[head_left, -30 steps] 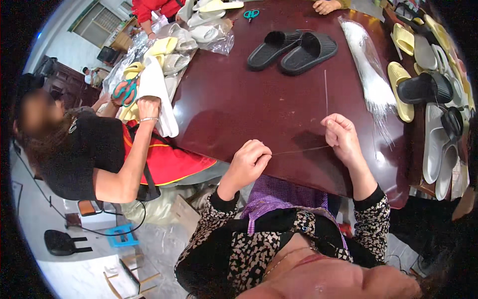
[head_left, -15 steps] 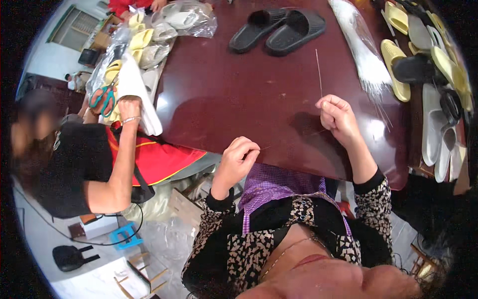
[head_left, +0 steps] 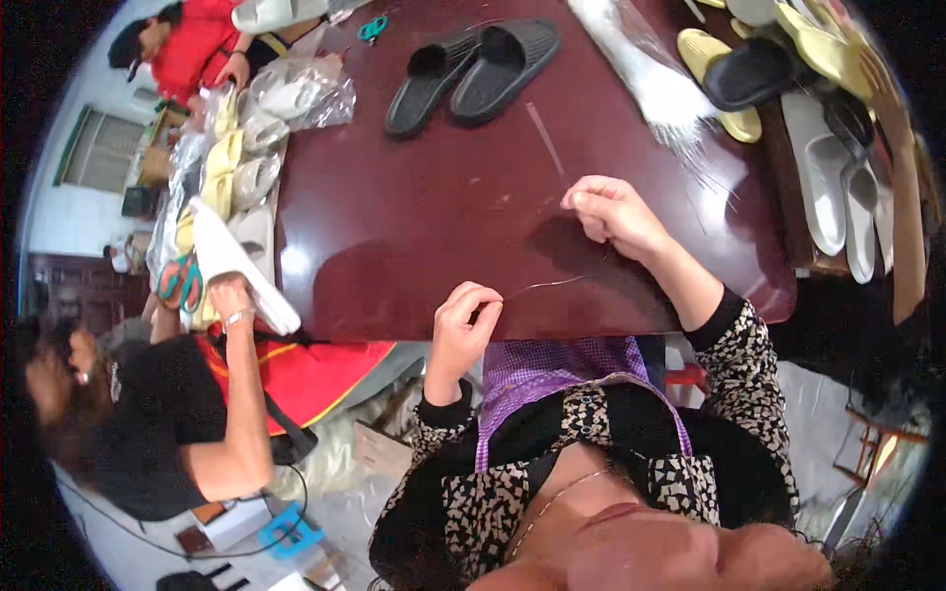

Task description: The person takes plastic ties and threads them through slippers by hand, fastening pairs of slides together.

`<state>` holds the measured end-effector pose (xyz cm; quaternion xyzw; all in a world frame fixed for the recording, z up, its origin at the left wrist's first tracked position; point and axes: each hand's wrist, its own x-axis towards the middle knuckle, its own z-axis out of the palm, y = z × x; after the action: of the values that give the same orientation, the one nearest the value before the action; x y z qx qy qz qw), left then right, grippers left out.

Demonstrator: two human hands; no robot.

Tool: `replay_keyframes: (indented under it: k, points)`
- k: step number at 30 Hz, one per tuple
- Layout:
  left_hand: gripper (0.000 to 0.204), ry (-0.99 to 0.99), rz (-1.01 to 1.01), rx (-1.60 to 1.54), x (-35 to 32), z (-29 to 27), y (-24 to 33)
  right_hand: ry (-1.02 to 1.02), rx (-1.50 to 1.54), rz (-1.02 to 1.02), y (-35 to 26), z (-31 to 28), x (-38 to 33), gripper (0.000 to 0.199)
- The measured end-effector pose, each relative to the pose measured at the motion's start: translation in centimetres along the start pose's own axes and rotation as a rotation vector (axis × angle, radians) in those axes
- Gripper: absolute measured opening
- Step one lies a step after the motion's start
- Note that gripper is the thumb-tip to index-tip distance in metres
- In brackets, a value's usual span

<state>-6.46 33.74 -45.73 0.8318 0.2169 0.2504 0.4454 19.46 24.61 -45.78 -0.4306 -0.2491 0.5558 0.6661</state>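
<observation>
My left hand (head_left: 463, 323) is closed in a pinch over the table's near edge, on one end of a thin strand (head_left: 542, 286). Farther right and a little higher, my right hand (head_left: 619, 215) is closed too, with thumb and fingertips pressed together on a strand. From its fingertips a thin, pale, see-through length (head_left: 545, 138) sticks up and away. The strand runs slackly from the left fingertips toward the right hand, where part of it is lost in shadow. Ahead of both hands, a pair of black slide sandals (head_left: 475, 77) lies on the dark red table (head_left: 394, 217).
A bundle of white strands (head_left: 650, 84) lies at the back right. Yellow, black and grey slides crowd the right side (head_left: 823, 187). Bagged slides (head_left: 251, 128) line the left edge, where a co-worker (head_left: 232, 394) holds a white slide (head_left: 236, 261). Teal scissors (head_left: 372, 30) lie far back.
The view has swung, so the table's things sit farther left. The strand between my hands shows more plainly, and the one above my right hand leans more to the left. Both pinches stay closed.
</observation>
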Motion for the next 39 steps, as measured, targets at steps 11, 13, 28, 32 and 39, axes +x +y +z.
replay_keyframes:
  k: [11,13,28,32,39]
  points:
    - [0.004,0.009,-0.048,0.022,1.6,-0.6,0.7,-0.003,-0.097,-0.059,-0.4,-1.0,0.0,0.014]
    - [0.004,0.041,-0.071,0.031,1.1,-0.6,0.6,0.018,-0.06,-0.035,-0.5,-0.9,-0.3,0.014]
    - [0.013,0.3,-0.037,0.162,0.0,-1.9,0.1,0.059,-0.022,-0.035,0.1,-0.2,0.2,0.014]
    - [0.014,0.346,-0.046,0.203,-0.1,-2.7,-0.7,0.037,-0.044,-0.05,0.0,-0.4,0.1,0.015]
    - [0.012,0.41,0.006,0.406,-1.3,-3.6,-3.2,0.02,-0.045,-0.051,0.1,-0.2,0.0,0.015]
